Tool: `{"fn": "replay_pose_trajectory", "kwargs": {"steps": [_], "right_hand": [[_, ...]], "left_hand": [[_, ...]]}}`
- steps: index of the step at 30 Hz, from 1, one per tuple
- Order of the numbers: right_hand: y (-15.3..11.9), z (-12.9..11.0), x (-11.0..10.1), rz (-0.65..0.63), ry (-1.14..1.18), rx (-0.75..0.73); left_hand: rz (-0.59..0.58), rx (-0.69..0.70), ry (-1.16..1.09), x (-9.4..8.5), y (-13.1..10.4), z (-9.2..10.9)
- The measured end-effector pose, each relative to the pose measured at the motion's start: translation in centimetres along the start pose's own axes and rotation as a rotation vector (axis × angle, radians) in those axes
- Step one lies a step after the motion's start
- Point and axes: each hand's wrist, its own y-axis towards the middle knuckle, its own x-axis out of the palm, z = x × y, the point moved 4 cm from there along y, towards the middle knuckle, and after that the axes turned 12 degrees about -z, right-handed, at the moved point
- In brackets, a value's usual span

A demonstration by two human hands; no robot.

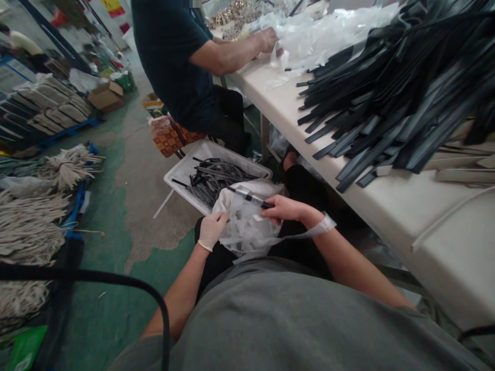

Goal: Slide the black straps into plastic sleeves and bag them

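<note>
My right hand (284, 208), bare, has its fingers closed round the end of a narrow black strap (247, 196). The strap slants up and left over a white plastic bag (247, 226) on my lap. Pale pieces, too blurred to name, show in the bag. At the bag's left edge, my left hand (212, 230) in a thin white glove is closed, its fingertips pinching the plastic. A translucent strip (323, 226) loops round my right wrist. Just beyond the bag, a white bin (181, 167) holds a heap of black straps (216, 178).
A long table (382, 226) runs along my right, with many black straps (386, 103) overhanging its edge. A co-worker (174, 56) sits ahead, hands on plastic bags (320, 36). Bundles of pale straps (34, 226) lie at left. A black cable (116, 278) crosses the lower left.
</note>
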Motion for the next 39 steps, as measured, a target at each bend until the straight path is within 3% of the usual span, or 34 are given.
{"fn": "replay_pose_trajectory", "kwargs": {"steps": [3,8,10,15,20,22,25,26,27,28,32,35,39], "right_hand": [[-0.7,-1.8,-0.6,0.069,0.144,-0.157],[0.8,-3.8,0.8,0.157,0.035,-0.155],[1.3,-4.5,1.2,0.208,-0.051,-0.148],[1.0,-5.5,-0.2,0.396,-0.062,-0.131],[0.8,-4.5,-0.4,0.371,0.15,-0.232],[1.1,-4.2,0.1,0.349,0.237,-0.306],[1.6,-3.8,0.9,0.351,0.306,-0.332],[1.8,-3.7,1.1,0.364,0.312,-0.319],[1.9,-3.6,1.4,0.377,0.306,-0.299],[2.1,-3.5,1.8,0.383,0.288,-0.278],[2.3,-3.6,3.6,0.325,0.103,-0.237],[1.5,-3.9,4.4,0.355,-0.153,-0.246],[0.4,-4.0,4.8,0.369,-0.377,-0.224]], "left_hand": [[0.107,0.031,-0.177,-0.1,-1.0,1.0],[-0.112,0.309,-0.438,2.4,-1.5,5.4],[-0.159,0.301,-0.477,3.6,-1.2,6.3],[-0.222,0.152,-0.494,5.7,-1.9,5.1],[-0.289,0.103,-0.366,5.8,-3.7,2.3],[-0.185,0.087,-0.261,4.8,-4.1,1.3],[0.152,0.148,-0.155,2.3,-5.1,1.1],[0.218,0.172,-0.165,1.9,-5.4,1.3],[0.21,0.177,-0.217,1.8,-5.6,1.6],[0.129,0.151,-0.321,2.1,-5.6,1.9],[-0.439,-0.143,-0.989,5.5,-5.4,3.3],[-0.519,-0.261,-1.349,6.5,-5.1,3.8],[-0.526,-0.27,-1.502,6.6,-4.9,3.1]]}}
